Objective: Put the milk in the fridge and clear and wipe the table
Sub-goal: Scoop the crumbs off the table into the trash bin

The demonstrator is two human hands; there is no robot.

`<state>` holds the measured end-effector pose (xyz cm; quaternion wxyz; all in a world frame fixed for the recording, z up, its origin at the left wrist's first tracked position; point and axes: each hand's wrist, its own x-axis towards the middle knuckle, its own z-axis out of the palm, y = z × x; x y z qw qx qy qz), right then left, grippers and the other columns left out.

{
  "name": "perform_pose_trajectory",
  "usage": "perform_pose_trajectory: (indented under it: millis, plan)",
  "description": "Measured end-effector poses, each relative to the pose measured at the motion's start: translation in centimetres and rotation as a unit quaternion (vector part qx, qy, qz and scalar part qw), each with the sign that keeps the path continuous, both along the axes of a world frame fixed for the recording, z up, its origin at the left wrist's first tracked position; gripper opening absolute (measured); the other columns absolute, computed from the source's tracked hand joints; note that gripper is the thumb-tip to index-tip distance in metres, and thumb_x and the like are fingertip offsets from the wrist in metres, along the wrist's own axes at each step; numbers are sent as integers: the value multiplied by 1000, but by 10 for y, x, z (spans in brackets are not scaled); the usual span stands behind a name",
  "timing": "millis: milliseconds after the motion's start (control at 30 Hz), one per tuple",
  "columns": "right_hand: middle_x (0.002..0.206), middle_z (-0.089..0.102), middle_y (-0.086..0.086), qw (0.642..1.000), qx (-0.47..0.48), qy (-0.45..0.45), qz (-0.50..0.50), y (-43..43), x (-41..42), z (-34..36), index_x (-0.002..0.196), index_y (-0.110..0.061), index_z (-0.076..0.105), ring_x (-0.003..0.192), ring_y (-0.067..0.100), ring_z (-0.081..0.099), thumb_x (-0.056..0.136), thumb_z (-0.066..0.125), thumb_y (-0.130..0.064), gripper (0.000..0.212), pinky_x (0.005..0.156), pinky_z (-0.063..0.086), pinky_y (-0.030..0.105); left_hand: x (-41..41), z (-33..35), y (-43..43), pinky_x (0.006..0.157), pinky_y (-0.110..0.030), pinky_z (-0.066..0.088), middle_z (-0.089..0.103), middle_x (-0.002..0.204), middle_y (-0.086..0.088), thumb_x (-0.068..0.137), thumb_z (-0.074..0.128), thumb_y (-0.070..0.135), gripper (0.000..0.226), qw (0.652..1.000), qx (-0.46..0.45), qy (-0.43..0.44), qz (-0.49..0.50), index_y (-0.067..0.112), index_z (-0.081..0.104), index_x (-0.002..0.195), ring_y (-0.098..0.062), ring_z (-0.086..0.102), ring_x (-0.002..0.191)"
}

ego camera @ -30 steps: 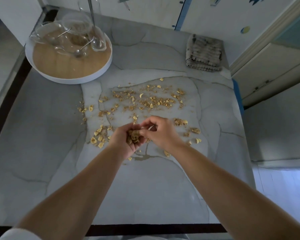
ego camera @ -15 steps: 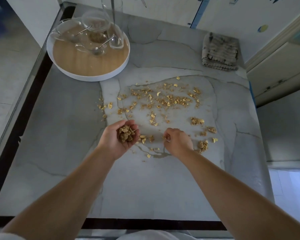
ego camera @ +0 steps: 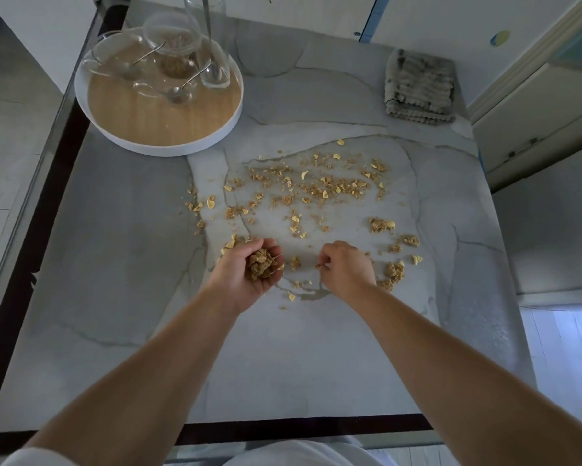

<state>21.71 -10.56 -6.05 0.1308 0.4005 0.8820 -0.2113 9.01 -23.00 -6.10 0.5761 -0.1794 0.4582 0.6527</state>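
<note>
Grey marbled bench (ego camera: pixel 114 297) across most of the view. At its far left corner, round white-rimmed tray (ego camera: pixel 168 150) carrying glass bowls (ego camera: pixel 107 52), spoons (ego camera: pixel 178 92) and a tall glass (ego camera: pixel 215 72). At the far right corner, folded grey cloth (ego camera: pixel 419 87), well apart from the tray. Spilled cereal (ego camera: pixel 330 190) strewn over the middle of the bench, nearer than tray and cloth. Left hand (ego camera: pixel 239 284) palm up at the near edge of the spill, fingers (ego camera: pixel 266 246) curled round a heap (ego camera: pixel 261 266) of gathered cereal. Right hand (ego camera: pixel 348 269) just beside it, knuckles up, fingers (ego camera: pixel 326 258) narrowed to a pinch on one crumb (ego camera: pixel 318 265).
</note>
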Motion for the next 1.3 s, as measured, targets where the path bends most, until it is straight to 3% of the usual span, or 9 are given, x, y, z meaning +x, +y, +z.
perform_pose_trajectory:
  millis: [167, 267, 433, 567, 700, 800, 967, 1067, 1300]
  plan:
    - [98, 65, 2, 999, -2, 30, -21, -7, 5, -3, 91, -13, 65, 85, 23, 60, 83, 52, -6, 17, 65, 48, 28, 1, -2, 1, 58, -27, 54, 68, 70, -7, 94, 47, 16, 24, 1000, -13, -10, -11, 7, 62, 78, -20, 62, 69]
    - [89, 67, 0, 989, -24, 121, -82, -11, 3, 6, 86, -12, 67, 80, 18, 61, 82, 61, -10, 8, 66, 50, 26, 2, -1, 4, 61, -30, 51, 67, 71, -8, 93, 45, 15, 24, 1000, -19, -13, -18, 6, 62, 78, -21, 61, 66]
    - [72, 60, -11, 962, -82, 245, -93, -34, -15, 40, 80, -14, 66, 62, -3, 53, 78, 69, -10, 6, 58, 43, 5, 14, 4, 23, 53, -27, 53, 64, 67, -12, 90, 47, 11, 22, 997, -54, -58, -6, 2, 59, 74, -21, 61, 62]
    - [82, 69, 1, 960, -58, 267, -52, -49, -18, 42, 80, -10, 71, 73, 9, 59, 75, 70, -8, 6, 64, 43, 12, 18, 5, 35, 44, -21, 50, 60, 58, -4, 91, 49, 17, 27, 994, -43, -100, -16, 8, 56, 67, -15, 63, 50]
    - [80, 68, 4, 958, -6, 278, -75, -38, 0, 39, 77, -8, 70, 69, 13, 59, 74, 71, -7, 3, 63, 45, 18, 23, 6, 43, 49, -24, 54, 63, 54, -8, 92, 48, 19, 30, 995, -49, -76, -28, 5, 60, 68, -20, 63, 56]
    - [81, 68, 4, 961, 28, 254, -105, -20, 22, 30, 79, -7, 69, 66, 16, 60, 77, 68, -6, 2, 60, 47, 21, 24, 7, 43, 49, -23, 54, 61, 63, -10, 91, 48, 20, 32, 995, -23, -88, -39, 4, 61, 67, -19, 60, 54]
    - [107, 60, 5, 986, 1, 57, -155, 6, 55, 5, 108, -12, 62, 91, 18, 56, 85, 59, -13, 24, 74, 43, 25, 20, 5, 40, 51, -25, 53, 59, 63, -8, 93, 46, 19, 29, 997, -14, -64, -44, 6, 60, 70, -19, 59, 53]
    - [114, 54, 4, 991, -7, -28, -131, 9, 59, -4, 110, -16, 56, 92, 18, 48, 85, 55, -16, 25, 73, 38, 25, 18, 2, 38, 53, -27, 54, 60, 61, -8, 93, 45, 18, 30, 998, -26, -56, -22, 6, 59, 71, -20, 60, 56]
    - [103, 62, 6, 994, -14, 29, -105, 16, 57, -6, 102, -11, 62, 93, 24, 59, 87, 52, -11, 18, 72, 44, 26, 37, 0, 44, 55, -29, 55, 61, 60, -9, 95, 43, 18, 32, 999, -35, -40, -4, 4, 59, 71, -22, 60, 59]
